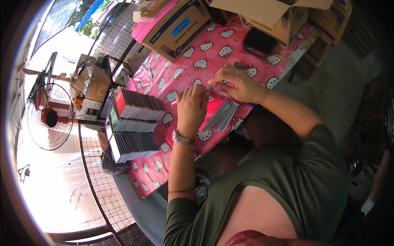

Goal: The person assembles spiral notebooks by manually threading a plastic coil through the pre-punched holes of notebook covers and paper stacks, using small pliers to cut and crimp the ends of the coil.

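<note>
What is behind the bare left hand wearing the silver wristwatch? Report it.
To its right, a red cover and white paper pages show on the pink cartoon-print tablecloth. The left hand covers whatever lies behind it.

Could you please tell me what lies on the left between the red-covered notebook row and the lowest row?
The head view shows a green-covered row of notebooks between them.

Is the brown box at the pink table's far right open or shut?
Open: the brown box has its top flaps sticking outward instead of covering the top.
</note>
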`<state>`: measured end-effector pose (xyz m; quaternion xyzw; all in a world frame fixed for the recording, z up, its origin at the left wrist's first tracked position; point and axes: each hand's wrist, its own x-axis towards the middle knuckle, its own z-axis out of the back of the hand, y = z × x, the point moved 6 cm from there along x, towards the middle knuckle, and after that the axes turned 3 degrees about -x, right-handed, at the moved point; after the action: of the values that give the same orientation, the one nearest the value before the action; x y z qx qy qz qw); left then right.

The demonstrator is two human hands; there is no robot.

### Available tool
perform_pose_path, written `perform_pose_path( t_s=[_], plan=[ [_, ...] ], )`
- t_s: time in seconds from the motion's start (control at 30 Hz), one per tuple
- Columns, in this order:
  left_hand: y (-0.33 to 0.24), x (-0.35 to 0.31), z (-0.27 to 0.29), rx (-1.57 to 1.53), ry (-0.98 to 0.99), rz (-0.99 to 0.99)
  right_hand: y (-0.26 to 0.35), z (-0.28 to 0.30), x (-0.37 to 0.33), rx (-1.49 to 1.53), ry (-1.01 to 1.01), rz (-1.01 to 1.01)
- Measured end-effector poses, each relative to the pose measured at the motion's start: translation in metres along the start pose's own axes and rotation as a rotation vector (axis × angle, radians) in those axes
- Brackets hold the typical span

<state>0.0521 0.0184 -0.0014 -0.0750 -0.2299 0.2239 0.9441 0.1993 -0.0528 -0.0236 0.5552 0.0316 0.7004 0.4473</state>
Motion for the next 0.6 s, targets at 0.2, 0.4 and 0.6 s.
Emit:
perform_pose_path(
  t_s=[0.2, 0.4, 0.6],
  plan=[
    [0.002, 0.0, -0.002, -0.024, -0.012, -0.002, -0.007, -0.001, -0.004, 0.137, 0.03, -0.119],
    [-0.007, -0.002, -0.001, 0.005, -0.083, -0.071, 0.001, 0.003, 0.004, 0.136, 0.072, -0.195],
    [-0.004, -0.002, -0.003, 0.025, -0.048, -0.04, 0.017, 0.007, 0.005, -0.227, 0.02, 0.086]
  ],
)
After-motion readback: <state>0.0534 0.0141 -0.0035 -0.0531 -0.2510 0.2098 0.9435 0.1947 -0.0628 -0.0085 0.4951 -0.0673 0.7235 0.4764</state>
